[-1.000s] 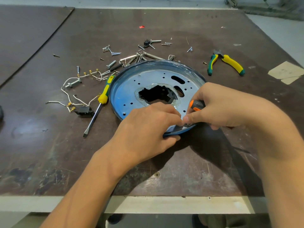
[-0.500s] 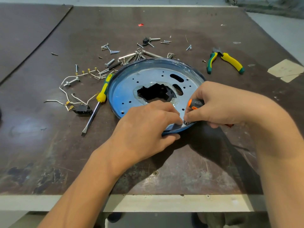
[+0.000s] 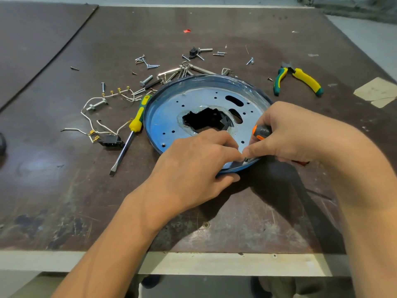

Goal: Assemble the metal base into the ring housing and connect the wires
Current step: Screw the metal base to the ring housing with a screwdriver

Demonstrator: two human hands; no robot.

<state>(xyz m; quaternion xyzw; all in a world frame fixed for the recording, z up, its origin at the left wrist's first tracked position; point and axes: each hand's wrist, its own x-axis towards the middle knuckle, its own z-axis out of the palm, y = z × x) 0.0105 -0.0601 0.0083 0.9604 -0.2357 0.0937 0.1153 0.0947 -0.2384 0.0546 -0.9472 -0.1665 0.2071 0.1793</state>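
The metal base, a thin perforated plate with a ragged central cut-out, lies seated inside the blue ring housing about midway between the surface's near and far edges. The left hand clamps the housing's near rim, thumb underneath and curled fingers on top; the right hand is wrapped tight round a stubby orange-handled screwdriver whose tip meets that spot, possibly on a screw, though the fingertips hide it. Both parts look light, stiff sheet metal with slick faces and sharpish edges, so the rim is the sound place to hold. The wires lie unconnected toward the left edge, limp and easily tangled, best taken by their brass terminals
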